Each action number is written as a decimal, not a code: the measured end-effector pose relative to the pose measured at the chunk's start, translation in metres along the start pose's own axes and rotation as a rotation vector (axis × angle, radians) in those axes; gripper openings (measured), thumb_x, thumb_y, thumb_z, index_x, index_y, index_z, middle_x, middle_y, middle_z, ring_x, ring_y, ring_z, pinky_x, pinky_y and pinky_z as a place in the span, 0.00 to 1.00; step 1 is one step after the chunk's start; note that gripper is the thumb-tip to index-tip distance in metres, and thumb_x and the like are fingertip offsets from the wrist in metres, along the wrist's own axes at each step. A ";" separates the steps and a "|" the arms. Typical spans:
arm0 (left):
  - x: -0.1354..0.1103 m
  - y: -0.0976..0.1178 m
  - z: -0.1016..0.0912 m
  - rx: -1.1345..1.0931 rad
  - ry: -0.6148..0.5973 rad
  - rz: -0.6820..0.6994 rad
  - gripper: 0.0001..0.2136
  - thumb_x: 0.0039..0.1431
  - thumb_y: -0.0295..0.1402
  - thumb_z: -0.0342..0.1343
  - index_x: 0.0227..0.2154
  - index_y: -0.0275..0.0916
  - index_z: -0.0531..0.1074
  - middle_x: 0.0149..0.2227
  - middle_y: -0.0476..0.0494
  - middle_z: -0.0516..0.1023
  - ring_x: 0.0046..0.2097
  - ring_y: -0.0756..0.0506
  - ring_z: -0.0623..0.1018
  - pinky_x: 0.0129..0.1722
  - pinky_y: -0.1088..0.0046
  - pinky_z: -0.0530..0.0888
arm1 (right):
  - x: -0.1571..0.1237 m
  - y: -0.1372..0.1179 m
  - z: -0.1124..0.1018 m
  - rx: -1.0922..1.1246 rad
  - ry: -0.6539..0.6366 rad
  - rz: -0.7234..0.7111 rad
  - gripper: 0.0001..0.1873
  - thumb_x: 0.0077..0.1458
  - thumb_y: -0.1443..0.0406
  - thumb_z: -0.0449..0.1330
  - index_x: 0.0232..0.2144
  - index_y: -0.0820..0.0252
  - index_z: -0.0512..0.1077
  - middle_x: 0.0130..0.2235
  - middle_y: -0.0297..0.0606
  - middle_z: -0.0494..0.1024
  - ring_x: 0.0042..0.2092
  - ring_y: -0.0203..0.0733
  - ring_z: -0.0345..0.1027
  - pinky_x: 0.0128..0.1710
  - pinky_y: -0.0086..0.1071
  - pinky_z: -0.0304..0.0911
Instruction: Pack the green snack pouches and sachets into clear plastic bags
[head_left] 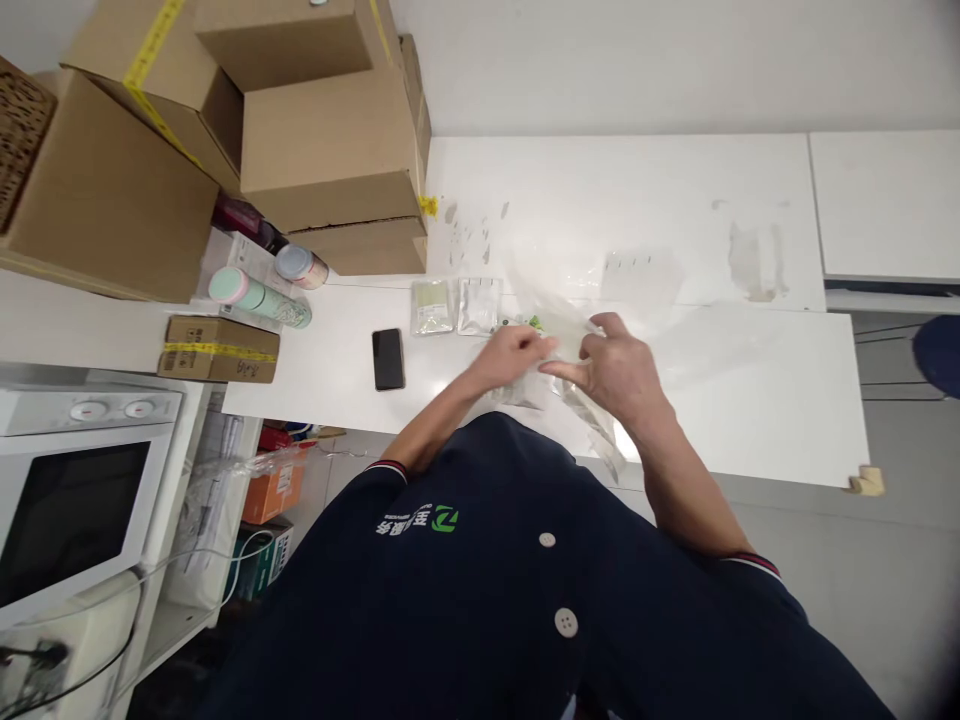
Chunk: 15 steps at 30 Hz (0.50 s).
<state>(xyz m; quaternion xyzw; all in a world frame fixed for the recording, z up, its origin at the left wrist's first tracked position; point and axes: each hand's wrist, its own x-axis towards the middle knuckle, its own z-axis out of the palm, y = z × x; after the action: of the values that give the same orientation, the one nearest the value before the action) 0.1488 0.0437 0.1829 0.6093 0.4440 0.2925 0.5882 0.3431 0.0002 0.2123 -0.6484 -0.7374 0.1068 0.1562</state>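
Observation:
A clear, crinkled plastic bag (592,412) is spread between my two hands, close to the front edge of the white table. My left hand (511,358) grips the bag's left part with curled fingers. On the other side my right hand (621,368) pinches the same plastic, its thumb pointing towards the left hand. Green print shows on the film just beyond the left fingertips. Beside it lie two flat packets, a silvery one (478,306) and a pale green one (432,307). What the bag holds, if anything, is hard to make out.
A black phone (388,359) lies left of the packets. Farther left stand a mint green bottle (259,298), a lidded can (301,267) and a small taped carton (217,348). Large cardboard boxes (330,140) are stacked at the back left. A microwave (82,500) sits lower left.

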 end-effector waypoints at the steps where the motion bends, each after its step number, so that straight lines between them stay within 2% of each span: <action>1: 0.000 0.003 0.010 -0.027 -0.035 0.013 0.23 0.55 0.52 0.55 0.18 0.38 0.62 0.19 0.53 0.60 0.24 0.54 0.62 0.24 0.75 0.59 | 0.001 -0.004 0.003 0.050 -0.032 -0.030 0.32 0.48 0.38 0.57 0.24 0.62 0.74 0.47 0.52 0.71 0.35 0.46 0.71 0.28 0.36 0.65; 3: 0.001 0.000 0.026 -0.095 -0.092 0.021 0.23 0.57 0.52 0.54 0.19 0.38 0.63 0.20 0.53 0.62 0.25 0.53 0.63 0.25 0.75 0.61 | 0.001 -0.009 0.012 0.139 -0.097 -0.068 0.28 0.48 0.41 0.60 0.27 0.61 0.74 0.48 0.51 0.71 0.37 0.47 0.72 0.31 0.37 0.67; 5: 0.001 -0.013 0.036 -0.139 -0.134 0.024 0.22 0.58 0.51 0.52 0.20 0.37 0.66 0.21 0.51 0.65 0.26 0.52 0.67 0.27 0.74 0.64 | 0.002 -0.008 0.023 0.195 -0.158 -0.073 0.22 0.49 0.46 0.62 0.29 0.59 0.73 0.47 0.49 0.71 0.38 0.48 0.72 0.33 0.38 0.68; 7: 0.002 -0.033 0.036 -0.125 -0.164 0.035 0.20 0.59 0.50 0.52 0.24 0.37 0.70 0.25 0.48 0.71 0.31 0.50 0.72 0.32 0.73 0.68 | 0.004 0.002 0.032 0.230 -0.196 -0.051 0.17 0.50 0.51 0.62 0.28 0.58 0.72 0.45 0.48 0.72 0.38 0.48 0.72 0.36 0.40 0.68; 9: 0.003 -0.060 0.021 -0.061 -0.114 0.024 0.17 0.60 0.47 0.52 0.34 0.37 0.74 0.34 0.44 0.77 0.38 0.47 0.75 0.39 0.72 0.70 | 0.009 0.023 0.034 0.262 -0.164 0.010 0.12 0.50 0.55 0.60 0.26 0.57 0.70 0.40 0.45 0.74 0.40 0.49 0.71 0.40 0.43 0.68; 10: 0.004 -0.075 0.008 -0.013 -0.039 -0.007 0.16 0.61 0.45 0.52 0.39 0.38 0.74 0.40 0.42 0.77 0.43 0.46 0.76 0.42 0.71 0.71 | 0.012 0.038 0.032 0.278 -0.108 0.065 0.11 0.49 0.56 0.59 0.25 0.56 0.69 0.37 0.43 0.75 0.40 0.50 0.71 0.42 0.45 0.67; 11: 0.005 -0.091 -0.009 0.052 0.096 -0.069 0.15 0.61 0.43 0.51 0.44 0.39 0.73 0.45 0.40 0.77 0.46 0.45 0.75 0.45 0.70 0.70 | 0.017 0.055 0.029 0.288 -0.019 0.147 0.10 0.48 0.56 0.59 0.24 0.55 0.69 0.35 0.41 0.75 0.41 0.51 0.71 0.43 0.48 0.67; 14: 0.009 -0.140 -0.066 0.349 0.624 -0.453 0.18 0.64 0.36 0.47 0.53 0.36 0.67 0.55 0.32 0.70 0.54 0.42 0.72 0.50 0.66 0.69 | 0.034 0.107 0.023 0.382 0.330 0.453 0.10 0.46 0.54 0.60 0.29 0.50 0.70 0.36 0.40 0.76 0.38 0.52 0.69 0.39 0.48 0.65; 15: 0.011 -0.153 -0.084 0.452 0.732 -0.567 0.20 0.63 0.35 0.48 0.56 0.33 0.64 0.57 0.29 0.67 0.57 0.40 0.70 0.52 0.65 0.69 | 0.040 0.122 0.025 0.458 0.396 0.501 0.10 0.48 0.52 0.59 0.30 0.48 0.69 0.35 0.40 0.76 0.37 0.51 0.68 0.36 0.47 0.64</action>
<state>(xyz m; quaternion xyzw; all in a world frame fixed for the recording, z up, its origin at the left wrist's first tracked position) 0.0493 0.0790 0.0428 0.4347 0.8206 0.2126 0.3042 0.4418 0.0572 0.1492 -0.7647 -0.4691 0.1763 0.4051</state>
